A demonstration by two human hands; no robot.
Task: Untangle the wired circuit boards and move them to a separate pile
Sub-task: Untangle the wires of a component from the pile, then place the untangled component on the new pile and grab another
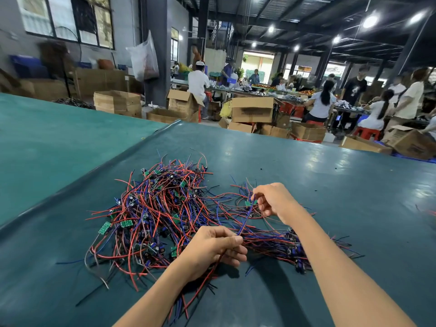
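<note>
While the left hand is gripping a bundle of red and dark wires in its curled fingers, its thumb and forefinger are pinching the lower end of a blue wire. That wire is running up and to the right to the right hand, whose fingertips are pinching it just beside a small green circuit board; the remaining fingers are curling loosely.

Left of the hands, the main tangled pile of red, blue and black leads with green boards is lying on the dark teal table cover. A smaller heap of wired boards is lying under the right forearm, and stray leads are linking it to the main pile.

Beyond the table's far edge, cardboard boxes are standing on the floor, and people are working at long benches.
</note>
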